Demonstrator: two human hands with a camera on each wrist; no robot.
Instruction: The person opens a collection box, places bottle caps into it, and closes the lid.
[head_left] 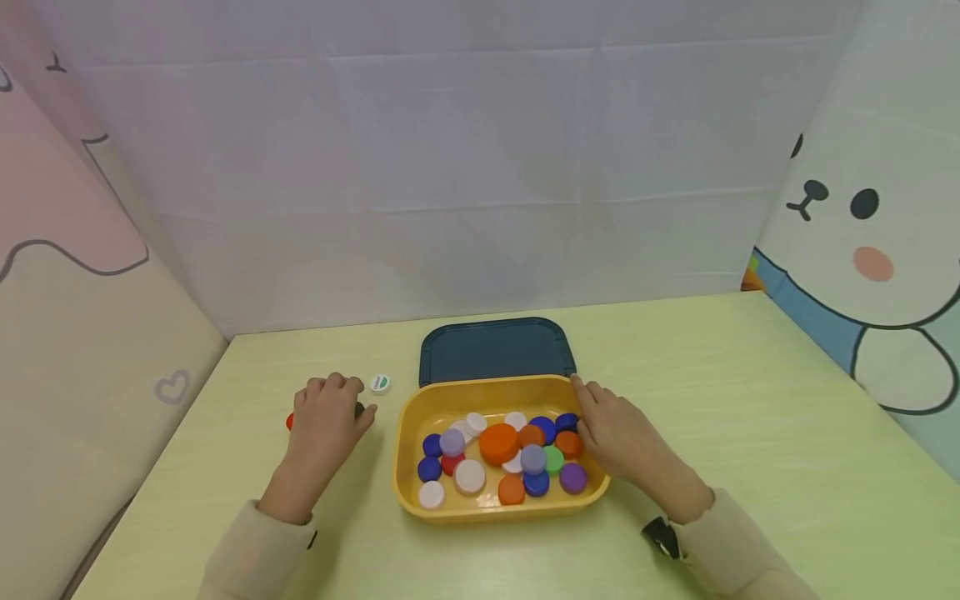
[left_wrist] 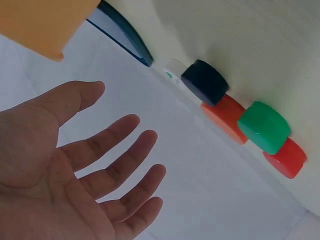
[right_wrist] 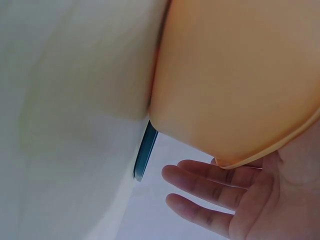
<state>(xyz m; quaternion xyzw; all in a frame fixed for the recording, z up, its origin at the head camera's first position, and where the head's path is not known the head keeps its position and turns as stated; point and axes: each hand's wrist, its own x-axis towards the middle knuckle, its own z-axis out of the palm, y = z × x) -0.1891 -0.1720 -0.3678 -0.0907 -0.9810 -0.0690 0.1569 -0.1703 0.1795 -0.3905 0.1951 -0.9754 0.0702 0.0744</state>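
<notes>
My left hand (head_left: 322, 425) is above the table, left of a yellow box, with fingers spread and an empty palm in the left wrist view. Near it are a black bottle cap (left_wrist: 205, 82), an orange cap (left_wrist: 225, 117), a green cap (left_wrist: 264, 127) and a red cap (left_wrist: 286, 158). A white cap with a green mark (head_left: 380, 384) lies behind. At its right rim, my right hand (head_left: 622, 437) holds the yellow box (head_left: 495, 515), thumb on the inner side and fingers outside. Several coloured caps, including a large orange cap (head_left: 498, 443), lie inside.
A dark blue lid (head_left: 495, 348) lies flat behind the box. The pale yellow-green table (head_left: 750, 400) meets a white cloth (head_left: 465, 167) at the back. Printed panels with cartoon figures flank the left and right sides.
</notes>
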